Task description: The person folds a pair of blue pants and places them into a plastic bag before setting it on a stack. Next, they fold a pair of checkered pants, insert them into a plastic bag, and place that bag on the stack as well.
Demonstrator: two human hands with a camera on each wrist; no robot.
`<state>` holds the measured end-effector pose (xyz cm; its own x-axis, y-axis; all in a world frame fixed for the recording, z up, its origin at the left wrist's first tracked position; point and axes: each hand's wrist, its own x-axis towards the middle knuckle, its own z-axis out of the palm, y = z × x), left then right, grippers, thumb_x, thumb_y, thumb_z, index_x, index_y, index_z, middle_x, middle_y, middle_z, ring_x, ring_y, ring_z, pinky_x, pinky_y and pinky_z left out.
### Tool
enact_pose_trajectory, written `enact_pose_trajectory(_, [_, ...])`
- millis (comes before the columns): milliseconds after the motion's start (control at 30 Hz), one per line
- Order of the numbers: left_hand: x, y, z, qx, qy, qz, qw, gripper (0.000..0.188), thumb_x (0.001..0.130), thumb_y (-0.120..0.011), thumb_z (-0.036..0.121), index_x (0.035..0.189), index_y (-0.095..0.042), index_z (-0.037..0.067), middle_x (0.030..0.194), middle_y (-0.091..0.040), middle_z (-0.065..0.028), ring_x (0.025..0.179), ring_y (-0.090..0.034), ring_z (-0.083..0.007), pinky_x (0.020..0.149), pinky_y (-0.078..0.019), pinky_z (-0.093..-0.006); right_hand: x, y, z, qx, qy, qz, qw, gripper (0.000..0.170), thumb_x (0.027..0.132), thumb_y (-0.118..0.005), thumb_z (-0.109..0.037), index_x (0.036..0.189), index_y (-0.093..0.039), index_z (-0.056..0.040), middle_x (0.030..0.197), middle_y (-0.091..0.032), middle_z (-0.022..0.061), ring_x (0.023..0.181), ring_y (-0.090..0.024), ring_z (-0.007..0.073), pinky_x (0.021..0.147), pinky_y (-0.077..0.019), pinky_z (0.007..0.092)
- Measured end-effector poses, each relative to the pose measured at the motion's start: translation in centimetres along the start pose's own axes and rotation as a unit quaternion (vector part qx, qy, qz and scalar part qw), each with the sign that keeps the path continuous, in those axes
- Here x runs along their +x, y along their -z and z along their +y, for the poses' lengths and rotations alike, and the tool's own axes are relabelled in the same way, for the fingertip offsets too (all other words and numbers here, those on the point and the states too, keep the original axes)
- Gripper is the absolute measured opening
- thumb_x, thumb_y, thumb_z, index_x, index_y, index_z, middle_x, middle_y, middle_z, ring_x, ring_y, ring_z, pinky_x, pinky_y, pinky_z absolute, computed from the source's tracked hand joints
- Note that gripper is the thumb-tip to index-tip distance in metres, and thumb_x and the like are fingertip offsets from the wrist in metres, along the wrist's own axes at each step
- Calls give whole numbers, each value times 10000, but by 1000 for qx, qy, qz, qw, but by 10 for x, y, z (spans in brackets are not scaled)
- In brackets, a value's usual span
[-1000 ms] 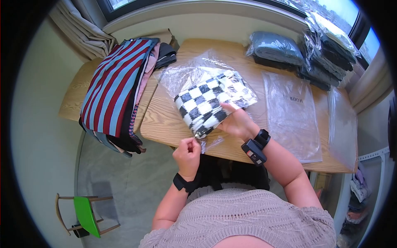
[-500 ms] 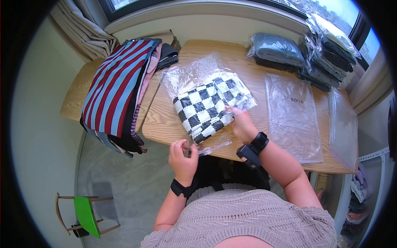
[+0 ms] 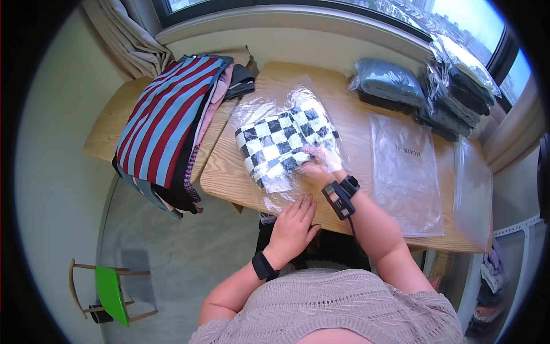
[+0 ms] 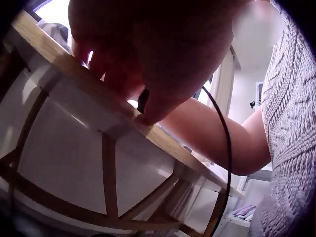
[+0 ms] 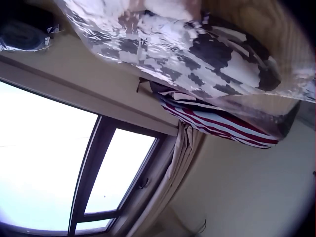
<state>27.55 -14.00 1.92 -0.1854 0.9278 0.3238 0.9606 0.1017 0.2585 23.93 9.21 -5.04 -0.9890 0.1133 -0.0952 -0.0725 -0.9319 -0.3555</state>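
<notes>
A folded black-and-white checkered knit garment [image 3: 275,140] lies inside a clear plastic bag [image 3: 252,106] near the table's front edge. My right hand [image 3: 322,167] is at the garment's near right corner, its fingers under the plastic and holding the fabric between fingers and thumb. From the right wrist, shiny film covers the checkered garment [image 5: 217,54]. My left hand [image 3: 293,226] rests with straight fingers on the table's front edge, over the bag's near end. The left wrist view shows this hand [image 4: 148,54] dark against the table's wooden edge [image 4: 168,145].
Striped and other folded clothes [image 3: 166,120] lie piled at the left. A flat printed plastic bag [image 3: 404,178] and more clear bags [image 3: 472,183] lie at the right. Bagged clothes [image 3: 392,80] are stacked along the window side. A green chair [image 3: 112,295] stands on the floor.
My left hand has gone from pinching the bag's near edge to lying flat on it, further right. My right hand has shifted left with the fabric, and the plastic now covers more of the garment.
</notes>
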Motion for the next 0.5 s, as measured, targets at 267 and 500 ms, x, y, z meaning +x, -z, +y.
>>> enact_pose_trajectory(267, [-16,12,1,-5,-20,-40,999,540,757,-665,191,1223,-502,-30,1305,-480,-190,1214,-448,-342,999,-372,-414,66,-50,3,117,102,130,979,286,908,-507,-88,1156,-487,54,1068,-607,202,953,-609,325,899,-483,438])
enact_pose_trajectory(500, [-19,16,0,-8,-22,-61,998,566,763,-653,158,1265,-465,-22,1350,-439,-178,1248,-416,-334,1012,-360,-412,122,2,-15,-79,64,154,983,277,917,-466,-153,1116,-526,30,1020,-624,219,895,-629,328,782,-522,440])
